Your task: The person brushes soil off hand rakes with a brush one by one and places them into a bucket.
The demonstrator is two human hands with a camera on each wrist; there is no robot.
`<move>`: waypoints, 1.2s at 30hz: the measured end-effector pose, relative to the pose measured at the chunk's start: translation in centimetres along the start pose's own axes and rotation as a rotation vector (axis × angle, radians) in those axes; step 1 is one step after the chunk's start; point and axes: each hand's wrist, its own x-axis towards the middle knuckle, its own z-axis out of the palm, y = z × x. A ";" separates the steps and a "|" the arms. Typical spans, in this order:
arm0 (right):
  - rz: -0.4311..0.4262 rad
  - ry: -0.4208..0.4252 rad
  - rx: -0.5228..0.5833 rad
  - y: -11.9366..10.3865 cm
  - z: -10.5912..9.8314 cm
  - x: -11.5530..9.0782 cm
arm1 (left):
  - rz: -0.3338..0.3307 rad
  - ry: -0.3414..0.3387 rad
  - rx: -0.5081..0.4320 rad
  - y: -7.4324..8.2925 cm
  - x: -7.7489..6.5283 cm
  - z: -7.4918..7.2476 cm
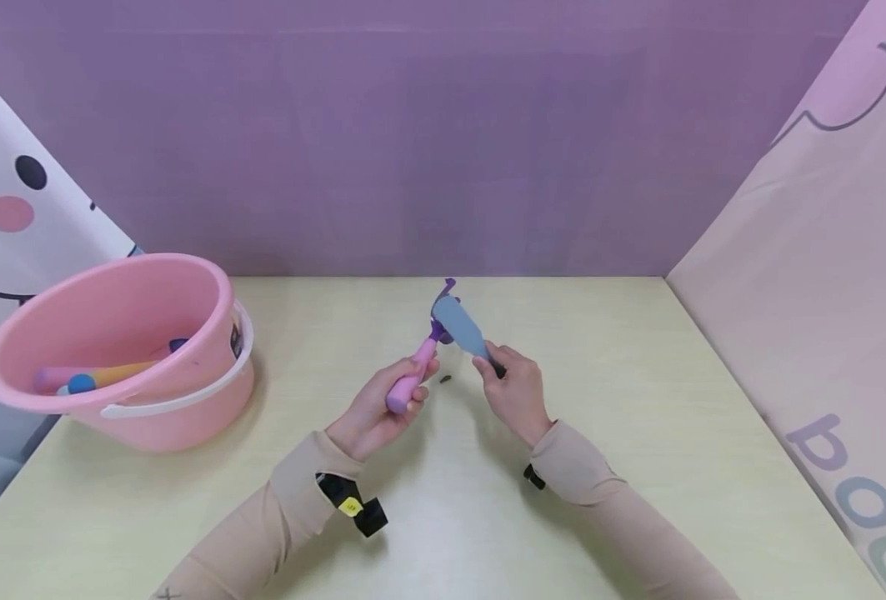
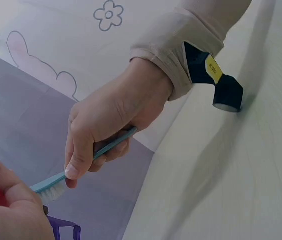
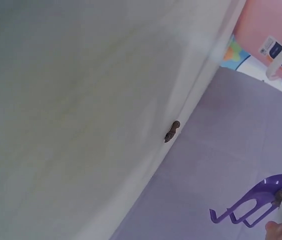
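Note:
My left hand (image 1: 382, 408) grips the pink handle (image 1: 407, 390) of a small hand rake with a purple, pronged head (image 3: 266, 187). My right hand (image 1: 516, 396) holds a light-blue brush (image 1: 459, 325) by its handle; white bristles (image 2: 53, 192) show on its underside in the left wrist view. The brush lies across the rake head, bristles against it, above the table. A brown lump (image 3: 280, 196) sticks to the rake near the bristles. Below the tools, a small brown piece (image 1: 446, 378), probably dirt, lies on the table.
A pink bucket (image 1: 176, 429) with a white handle stands at the table's left. Inside it lie several tools, including an orange handle (image 1: 122, 374) with a blue end. A purple backdrop (image 1: 443, 142) rises behind the pale table (image 1: 683, 467), with printed panels at both sides.

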 end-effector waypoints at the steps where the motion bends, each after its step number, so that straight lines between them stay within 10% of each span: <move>1: 0.034 -0.020 0.009 -0.1 -0.1 0.0 | 0.001 0.006 0.003 0.0 0.0 0.0; 23: 0.351 -0.231 0.144 -0.2 -0.9 0.2 | 0.004 0.075 0.038 -0.1 0.2 -0.4; 36: 0.362 -0.220 0.218 -1.0 -2.2 1.7 | 0.026 0.080 0.118 0.5 0.8 -0.3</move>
